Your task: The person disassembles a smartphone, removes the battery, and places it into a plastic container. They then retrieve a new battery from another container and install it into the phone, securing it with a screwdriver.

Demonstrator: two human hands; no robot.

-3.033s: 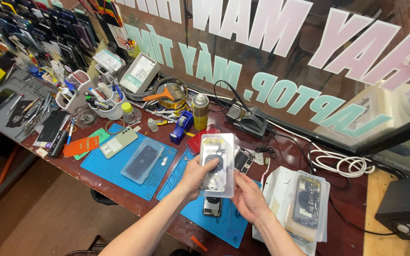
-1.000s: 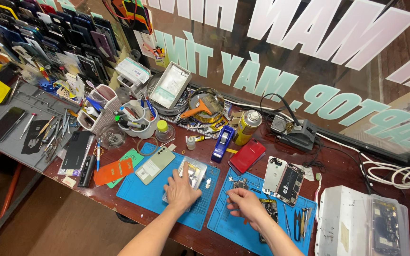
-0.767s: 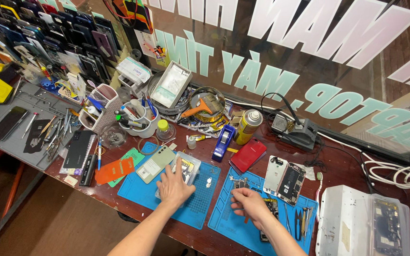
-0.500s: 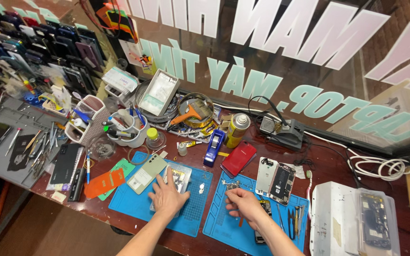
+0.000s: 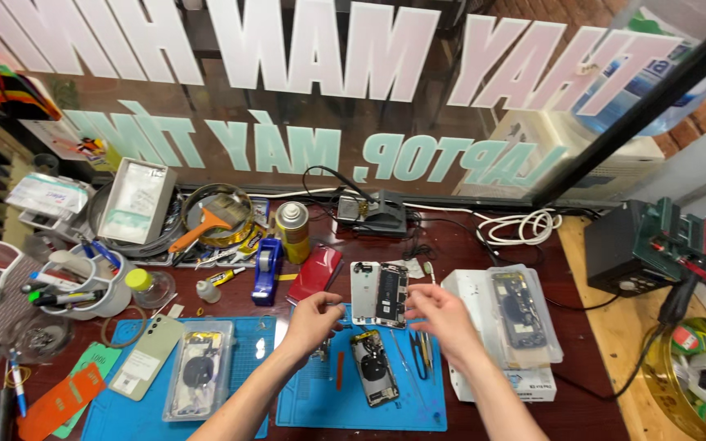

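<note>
Hands raised over the cluttered repair bench: my left hand (image 5: 314,314) and right hand (image 5: 443,320) pinched the opened phone (image 5: 378,293) by its two side edges, fingers curled, palms facing each other, holding it just above the blue mat (image 5: 418,404). Below it, another dismantled phone (image 5: 373,367) lay flat on that mat, tweezers (image 5: 417,359) beside it.

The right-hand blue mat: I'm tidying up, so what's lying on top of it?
On the blue mat lie an opened phone, tweezers and a thin red tool. The hands, left and right, hide its upper edge.
</note>
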